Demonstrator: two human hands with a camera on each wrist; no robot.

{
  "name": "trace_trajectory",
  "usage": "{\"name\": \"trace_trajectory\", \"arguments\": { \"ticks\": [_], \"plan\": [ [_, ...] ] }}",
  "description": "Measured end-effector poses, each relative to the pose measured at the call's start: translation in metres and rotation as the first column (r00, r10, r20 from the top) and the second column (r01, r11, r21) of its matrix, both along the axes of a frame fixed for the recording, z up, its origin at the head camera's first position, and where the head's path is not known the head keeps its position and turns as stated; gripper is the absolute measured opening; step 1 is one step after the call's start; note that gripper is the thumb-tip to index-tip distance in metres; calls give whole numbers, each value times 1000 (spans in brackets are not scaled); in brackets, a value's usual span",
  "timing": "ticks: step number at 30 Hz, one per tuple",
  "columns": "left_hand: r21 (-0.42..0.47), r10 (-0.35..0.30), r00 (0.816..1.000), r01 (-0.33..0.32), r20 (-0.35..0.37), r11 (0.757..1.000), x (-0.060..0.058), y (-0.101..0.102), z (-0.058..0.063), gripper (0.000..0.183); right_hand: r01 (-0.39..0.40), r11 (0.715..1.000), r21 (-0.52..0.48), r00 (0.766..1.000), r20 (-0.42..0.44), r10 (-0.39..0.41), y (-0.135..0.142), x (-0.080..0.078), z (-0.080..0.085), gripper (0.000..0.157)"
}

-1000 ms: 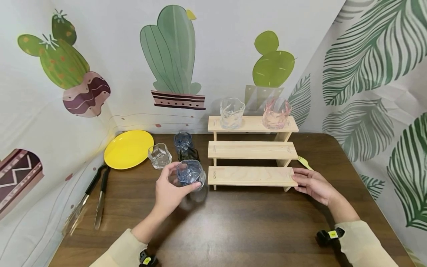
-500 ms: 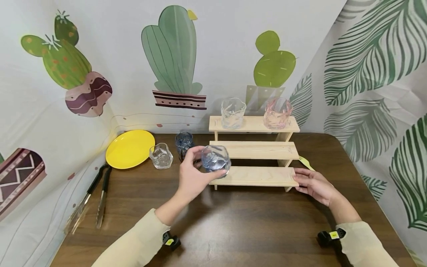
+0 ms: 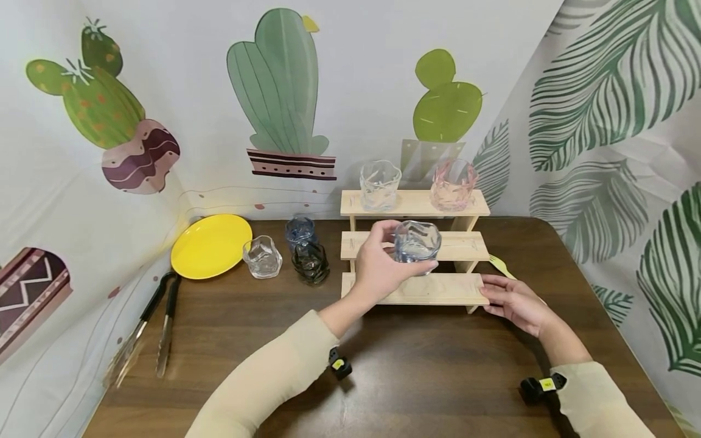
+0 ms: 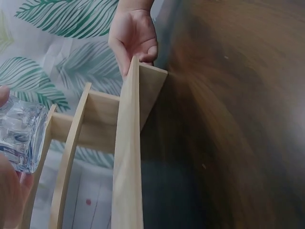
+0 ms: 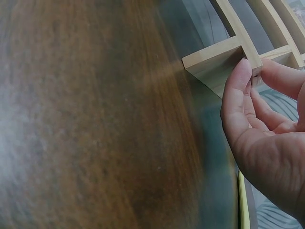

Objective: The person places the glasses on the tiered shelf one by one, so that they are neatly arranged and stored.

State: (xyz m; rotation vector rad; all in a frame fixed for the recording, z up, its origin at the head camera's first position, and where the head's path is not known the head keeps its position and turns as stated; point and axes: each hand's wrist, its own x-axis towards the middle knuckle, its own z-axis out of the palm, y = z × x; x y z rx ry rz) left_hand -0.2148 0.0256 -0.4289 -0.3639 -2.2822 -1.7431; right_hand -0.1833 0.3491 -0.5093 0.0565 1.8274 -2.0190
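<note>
My left hand [image 3: 380,267] grips a bluish, faceted drinking glass [image 3: 418,240], thumb in front and fingers behind. In the head view the glass overlaps the middle step of a three-tier wooden display rack [image 3: 438,289]. The left wrist view has this glass [image 4: 19,133] at its left edge, beside the rack. My right hand [image 3: 515,304] pinches the right end of the lowest step; the right wrist view shows its thumb and fingers on either side of the board's corner [image 5: 250,55]. On the top step stand a clear glass [image 3: 380,188] and a pink glass [image 3: 453,185].
Left of the rack stand another clear glass [image 3: 263,258], a blue glass [image 3: 300,230] and a black glass [image 3: 310,263]. Further left are a yellow plate [image 3: 210,246] and black-handled tongs [image 3: 164,328]. A yellow-green fork [image 3: 498,265] lies behind my right hand.
My left hand has carried the blue glass rightward and up, from beside the black glass to over the rack's middle. My right hand stays at the lowest step's end.
</note>
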Motion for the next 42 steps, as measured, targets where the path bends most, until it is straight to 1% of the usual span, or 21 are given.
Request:
{"name": "trace_trajectory", "arguments": {
  "ticks": [3, 5, 9, 14, 18, 23, 26, 31, 35, 42],
  "plan": [
    [-47, 5, 1000, -6, -10, 999, -7, 19, 1, 86, 6, 1000, 9, 1000, 6, -6, 0, 0, 0, 42],
    [-72, 14, 1000, -15, -16, 997, -12, 31, 1, 87, 4, 1000, 18, 1000, 10, -4, 0, 0, 0, 47],
    [-117, 52, 999, -53, -6, 992, -22, 51, 0, 87, 11, 1000, 26, 1000, 22, -11, -1, -1, 1, 57],
    [-141, 93, 995, -89, 28, 986, -30, 69, -3, 87, 17, 1000, 23, 1000, 23, -18, -1, -1, 0, 56],
    [-168, 115, 993, -110, 22, 980, -34, 77, -7, 87, 15, 1000, 23, 1000, 19, -15, -1, -1, 0, 56],
    [-196, 130, 992, -126, 8, 973, -35, 82, -9, 87, 5, 999, 31, 1000, 11, -6, -1, -1, 0, 59],
    [-196, 133, 991, -129, 5, 972, -34, 84, -10, 86, -1, 1000, 30, 1000, 4, 1, -2, -1, 1, 60],
    [-171, 143, 990, -140, 4, 975, -32, 88, -11, 84, 8, 1000, 24, 1000, 10, -9, -2, 0, 2, 53],
    [-147, 147, 989, -147, -14, 978, -29, 92, -10, 84, 21, 1000, 22, 1000, 14, -22, -1, 0, 1, 47],
    [-166, 142, 989, -148, -49, 975, -23, 90, -11, 85, 9, 1000, -15, 1000, 8, -9, -1, 1, 1, 46]
  ]
}}
